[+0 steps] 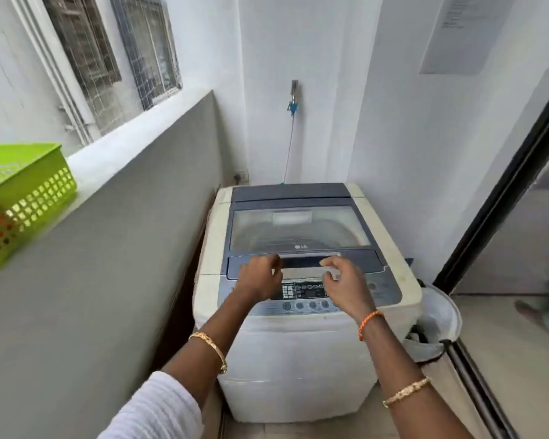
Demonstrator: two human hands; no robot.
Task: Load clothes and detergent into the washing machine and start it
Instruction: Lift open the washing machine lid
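A green basket (23,198) with little holes sat on the grey ledge (133,172) at about 9 o'clock in the view. Something orange showed through its holes, but it was too blurry to tell what. Above the ledge, at 11 o'clock, were windows (114,55) with bars.

The washing machine (298,350) stood in the middle, against the white wall. Its lid (298,229) was down (you could see through the clear part into the tub). A thin hose (290,147) ran from a tap (294,90) on the wall at 12 o'clock down behind the machine.

The left hand (259,280) was at the front edge of the lid, at 9 o'clock from the lid handle (301,264). Its fingers were curled near the handle's left end, but I could not tell if they really held it. The left arm had a gold bangle (211,346) and a white sleeve (152,407).

The right hand (346,286) was at 3 o'clock from the handle. Its fingers were bent and touched the handle's right end; I could not tell if they gripped it. That arm wore an orange bead bracelet (368,324) and a gold bangle too. Just below both hands was the button panel (305,296).

A white laundry bag (438,321) sat beside the machine at 4 o'clock, with dark cloth inside. A dark-framed glass door (504,185) was at 3 o'clock.
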